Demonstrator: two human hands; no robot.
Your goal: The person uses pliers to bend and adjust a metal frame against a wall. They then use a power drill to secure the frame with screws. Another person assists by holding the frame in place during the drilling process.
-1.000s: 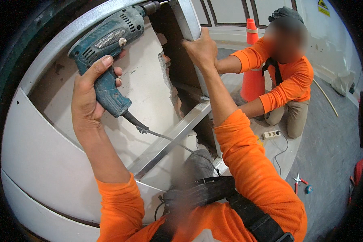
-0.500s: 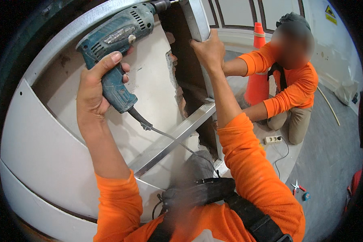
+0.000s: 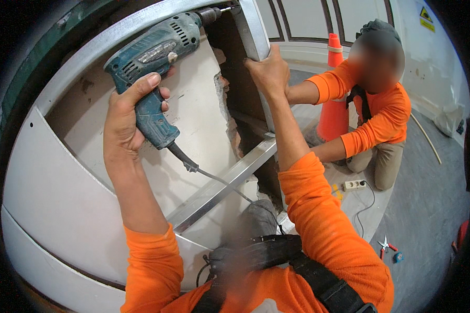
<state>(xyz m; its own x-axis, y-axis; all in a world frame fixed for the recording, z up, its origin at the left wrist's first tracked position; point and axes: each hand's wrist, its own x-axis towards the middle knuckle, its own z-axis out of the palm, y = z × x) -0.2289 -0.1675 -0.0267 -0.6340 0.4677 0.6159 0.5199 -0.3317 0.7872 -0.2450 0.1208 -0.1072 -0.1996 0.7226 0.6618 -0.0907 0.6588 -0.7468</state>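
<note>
A teal corded power drill [image 3: 154, 49] points up and to the right, its handle wrapped by my left hand [image 3: 128, 109]. The drill's bit meets the upper corner of the metal frame, where a curved rail joins an upright metal stud [image 3: 253, 31]. My right hand [image 3: 270, 73] grips that stud below the corner, fingers mostly behind it. From the drill's handle a grey cord runs down past a metal cross-bar [image 3: 224, 182] toward my waist. Behind the frame is a pale wall panel [image 3: 193, 104] with a ragged broken edge.
A co-worker in orange [image 3: 381, 115] kneels at the right, both arms reaching toward the frame. Near them stand an orange traffic cone [image 3: 333, 117] and a white power strip [image 3: 354, 184]. Red-handled pliers [image 3: 385, 245] and a blue tape measure [image 3: 398, 257] lie on the floor.
The drill and my left hand have shifted slightly right and down in the picture. My right hand still holds the stud, a little lower in view.
</note>
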